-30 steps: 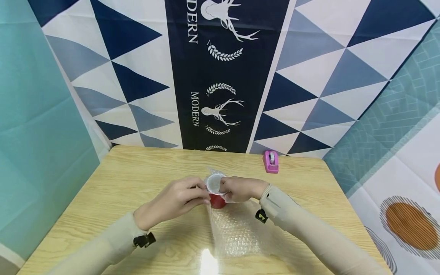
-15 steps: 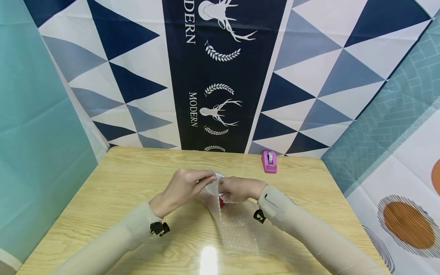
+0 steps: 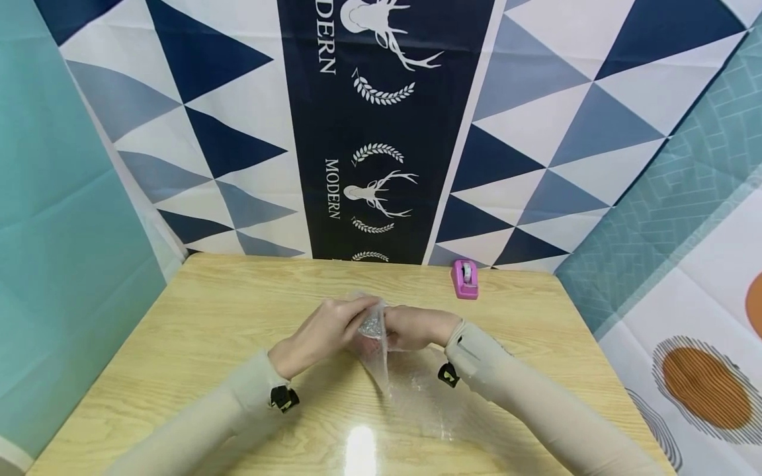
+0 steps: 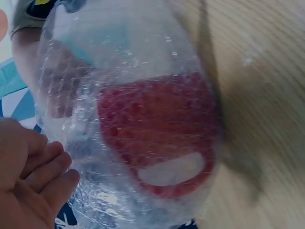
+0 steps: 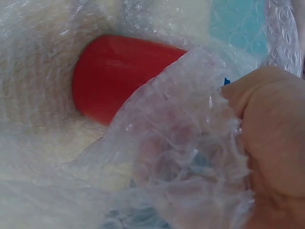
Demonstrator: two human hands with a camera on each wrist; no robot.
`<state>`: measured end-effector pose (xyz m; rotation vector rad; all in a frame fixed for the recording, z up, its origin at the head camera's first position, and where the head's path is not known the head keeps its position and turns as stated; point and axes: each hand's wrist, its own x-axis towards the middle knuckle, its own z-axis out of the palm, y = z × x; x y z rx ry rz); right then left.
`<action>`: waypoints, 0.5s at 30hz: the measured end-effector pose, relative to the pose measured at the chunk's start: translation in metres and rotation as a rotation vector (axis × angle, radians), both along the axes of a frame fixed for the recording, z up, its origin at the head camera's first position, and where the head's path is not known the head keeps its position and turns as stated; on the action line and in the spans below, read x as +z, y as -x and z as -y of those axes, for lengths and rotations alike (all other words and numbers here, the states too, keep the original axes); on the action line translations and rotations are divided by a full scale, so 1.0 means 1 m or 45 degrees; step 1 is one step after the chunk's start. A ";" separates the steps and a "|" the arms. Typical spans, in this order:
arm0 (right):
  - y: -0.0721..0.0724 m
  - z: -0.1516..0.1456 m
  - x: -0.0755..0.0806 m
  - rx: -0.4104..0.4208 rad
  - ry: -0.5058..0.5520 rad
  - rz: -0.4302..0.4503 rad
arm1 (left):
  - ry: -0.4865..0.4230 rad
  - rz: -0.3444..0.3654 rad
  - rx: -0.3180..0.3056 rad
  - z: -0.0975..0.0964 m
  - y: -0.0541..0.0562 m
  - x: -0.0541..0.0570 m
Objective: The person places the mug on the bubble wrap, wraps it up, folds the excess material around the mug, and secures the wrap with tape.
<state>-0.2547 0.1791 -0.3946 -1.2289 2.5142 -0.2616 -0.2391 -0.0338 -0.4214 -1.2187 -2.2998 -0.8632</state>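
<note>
A red cup (image 5: 112, 78) stands amid a sheet of clear bubble wrap (image 3: 417, 400) on the table. One side of the wrap is drawn up over the cup, so in the left wrist view the red cup (image 4: 157, 112) shows blurred behind the bubbles. My left hand (image 3: 326, 334) pinches the raised edge of the wrap above the cup's left side. Opposite it, my right hand (image 3: 415, 326) grips a bunched flap of bubble wrap (image 5: 176, 138) at the cup's rim, with its fingertips hidden by the wrap.
A pink tape dispenser (image 3: 465, 280) stands at the back right of the wooden table (image 3: 238, 291). Behind the table hangs a patterned cloth (image 3: 381, 132). The spread wrap reaches toward the table's front.
My left hand has carried the wrap's left edge up and rightward over the cup, covering its white mouth and red side. My right hand has stayed at the rim.
</note>
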 end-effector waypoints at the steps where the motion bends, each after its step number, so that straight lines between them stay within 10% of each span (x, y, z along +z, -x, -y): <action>1: 0.000 0.000 0.000 -0.009 0.004 0.008 | 0.035 0.035 -0.006 0.000 0.000 -0.002; 8: 0.000 0.000 -0.001 0.003 0.043 0.041 | 0.235 0.162 -0.022 0.001 -0.006 -0.021; 15: 0.001 -0.001 -0.003 -0.008 0.032 0.011 | 0.091 0.116 -0.051 -0.002 -0.005 -0.028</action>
